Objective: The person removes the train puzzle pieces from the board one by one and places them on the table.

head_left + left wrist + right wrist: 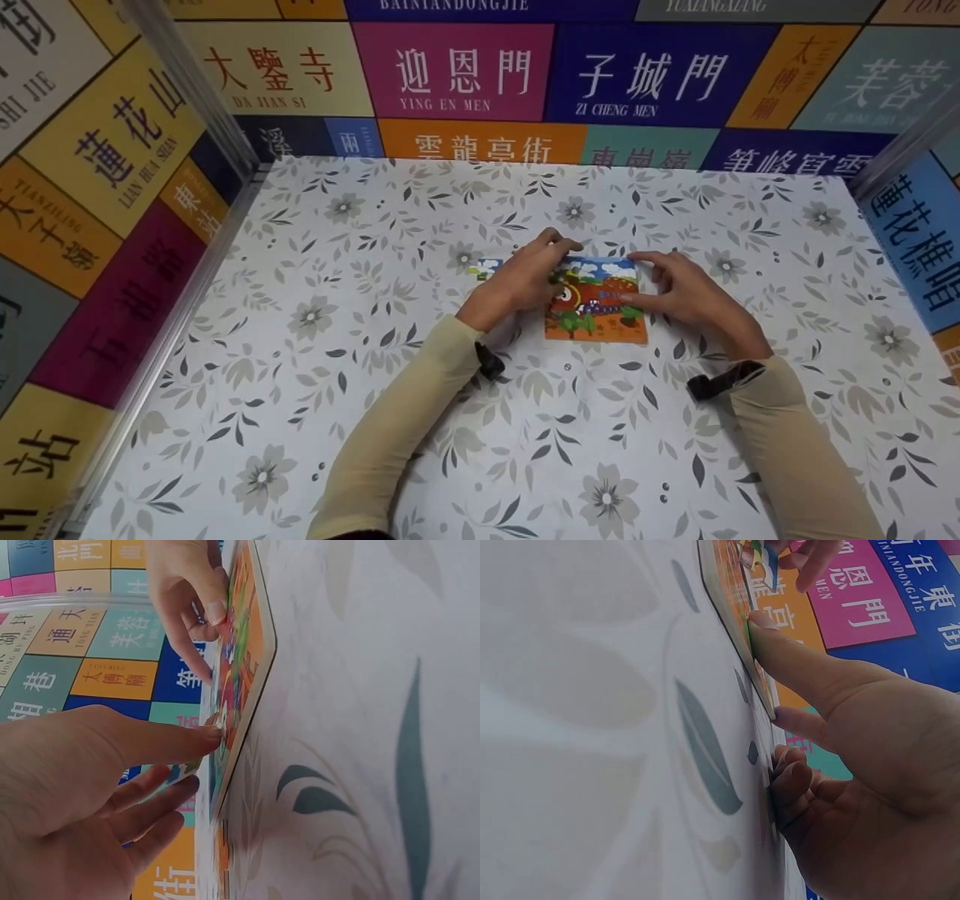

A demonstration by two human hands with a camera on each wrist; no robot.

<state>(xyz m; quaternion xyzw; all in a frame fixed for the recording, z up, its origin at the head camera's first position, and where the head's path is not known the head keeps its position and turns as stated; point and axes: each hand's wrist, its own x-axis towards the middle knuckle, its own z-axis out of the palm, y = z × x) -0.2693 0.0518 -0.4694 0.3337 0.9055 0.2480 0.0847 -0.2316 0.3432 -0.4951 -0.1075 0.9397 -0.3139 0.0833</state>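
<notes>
1. The left hand (525, 277) lies over the puzzle's (600, 304) left part, fingers reaching toward its far edge. In the left wrist view the fingers (161, 741) are nearly straight, with one tip pressing the picture face; the hand is open and grips nothing I can make out.
2. A small piece (487, 266) with sky colours shows just left of this hand, at the puzzle's far left corner. Whether the hand touches it I cannot tell.
3. The right hand (686, 292) rests at the puzzle's right edge. In the right wrist view the thumb (795, 660) presses flat on the board's edge while the other fingers curl loosely against the table (315, 315); it pinches nothing, so it counts as open.
4. The puzzle is a thin flat board with rounded corners, showing a cartoon scene: blue sky and white clouds at the far side, a red-brown figure in the middle, green plants and orange ground at the near side.
5. It lies flat on the floral table, a little right of centre, roughly square, so no long axis shows. Its picture reads upright to the person, edges about parallel to the table's edges.
6. Coloured wall panels (450, 71) with characters stand around the table.
</notes>
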